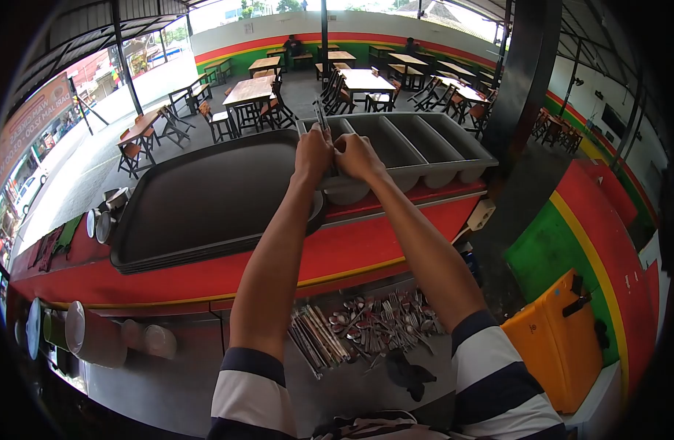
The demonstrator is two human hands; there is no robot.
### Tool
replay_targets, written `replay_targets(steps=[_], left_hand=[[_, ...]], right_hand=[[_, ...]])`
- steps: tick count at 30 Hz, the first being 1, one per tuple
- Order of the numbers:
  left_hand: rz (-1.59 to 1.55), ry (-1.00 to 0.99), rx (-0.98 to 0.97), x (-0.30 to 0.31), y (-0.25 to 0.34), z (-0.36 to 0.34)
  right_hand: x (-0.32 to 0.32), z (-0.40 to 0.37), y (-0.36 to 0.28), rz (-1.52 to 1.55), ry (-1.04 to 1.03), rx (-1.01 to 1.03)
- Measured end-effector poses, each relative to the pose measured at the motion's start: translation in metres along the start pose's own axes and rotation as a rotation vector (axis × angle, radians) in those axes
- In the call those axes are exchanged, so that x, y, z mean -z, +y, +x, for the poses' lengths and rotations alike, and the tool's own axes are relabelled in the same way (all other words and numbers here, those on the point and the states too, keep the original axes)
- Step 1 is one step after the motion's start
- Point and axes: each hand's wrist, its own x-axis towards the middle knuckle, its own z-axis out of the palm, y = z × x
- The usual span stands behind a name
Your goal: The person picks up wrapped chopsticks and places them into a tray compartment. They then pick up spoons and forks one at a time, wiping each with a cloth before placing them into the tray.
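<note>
Both my hands are together over the left end of a grey compartment tray (432,176) on the red counter. My left hand (313,152) is closed round some thin metal cutlery (320,116) that points up and away. Close beside it, my right hand (357,155) is closed with its fingers curled; what they hold, if anything, is hidden. Left of the hands lies a stack of dark serving trays (212,198). Below, between my forearms, knives with pale handles (319,337) lie side by side next to a loose pile of spoons and forks (388,323).
A dark cloth (409,374) lies near the loose cutlery. Metal containers (106,220) stand at the counter's left end, with plastic tubs (95,337) below. An orange container (557,345) is at the right, a dark pillar (524,81) behind the counter. Tables, chairs and seated people are beyond.
</note>
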Motion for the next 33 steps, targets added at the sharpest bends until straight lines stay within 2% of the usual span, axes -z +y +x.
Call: replay_targets(steps=[10,13,16,18,22,25,26,28,30,32,33], left_hand=[[0.001,-0.066,0.02,0.002,0.002,0.0],[0.028,-0.067,0.016,0.001,0.008,-0.001],[0.008,-0.025,-0.021,-0.001,0.004,-0.002],[0.007,-0.006,-0.07,-0.005,-0.004,0.0],[-0.035,-0.079,-0.067,-0.003,-0.005,-0.002],[-0.031,-0.084,-0.164,0.007,-0.002,-0.011],[0.002,-0.264,-0.177,0.018,0.001,-0.009],[0.015,-0.328,-0.223,0.042,0.01,-0.018],[-0.002,-0.381,-0.206,0.076,0.029,-0.035],[-0.058,-0.35,-0.276,0.11,0.048,-0.064],[-0.089,-0.353,-0.288,0.125,0.054,-0.08]], right_hand=[[-0.001,0.003,0.004,-0.039,-0.022,0.038],[-0.001,0.001,0.003,-0.071,-0.002,-0.005],[-0.004,-0.003,0.002,-0.073,0.131,0.092],[0.0,-0.005,-0.004,-0.06,0.11,0.03],[0.005,-0.017,-0.009,-0.047,0.207,0.049],[0.006,-0.022,-0.008,-0.006,0.306,0.112],[0.004,-0.017,-0.003,0.031,0.298,0.134],[0.002,-0.012,0.005,0.11,0.318,0.266],[0.007,-0.01,0.01,0.252,0.257,0.281],[0.012,-0.007,0.009,0.568,0.156,0.168],[0.016,-0.005,0.009,0.617,0.15,0.145]])
